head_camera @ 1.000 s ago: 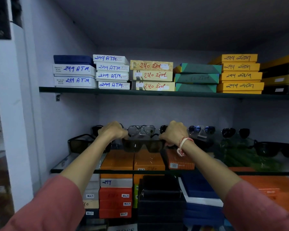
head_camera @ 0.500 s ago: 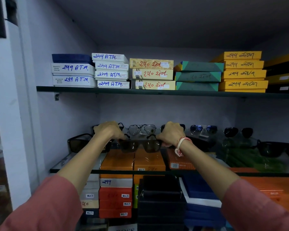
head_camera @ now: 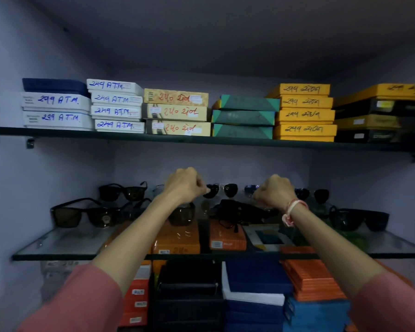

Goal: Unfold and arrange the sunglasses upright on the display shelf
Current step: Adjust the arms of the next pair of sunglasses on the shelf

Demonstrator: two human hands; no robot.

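A brown-lensed pair of sunglasses (head_camera: pixel 181 214) stands on the glass display shelf (head_camera: pixel 65 245), partly hidden under my left forearm. My left hand (head_camera: pixel 182 185) hovers above and behind it with its fingers curled, the fingertips right at the left end of a dark aviator pair (head_camera: pixel 223 189) in the back row. To the right, my right hand (head_camera: pixel 274 190), a thread band on its wrist, is also curled, in front of a blue-lensed pair (head_camera: pixel 249 190). I see nothing held in either hand.
More open sunglasses stand on the shelf: black pairs at the left (head_camera: pixel 84 213), back left (head_camera: pixel 122 191) and right (head_camera: pixel 358 218). A tangled black pair (head_camera: pixel 237 209) lies mid-shelf. Labelled boxes (head_camera: pixel 175 112) fill the upper shelf, and stacked boxes (head_camera: pixel 256 281) sit below the glass.
Both hands held the brown-lensed pair by its ends; now it rests on the shelf and the hands have risen and moved back toward the rear row. The camera has moved closer.
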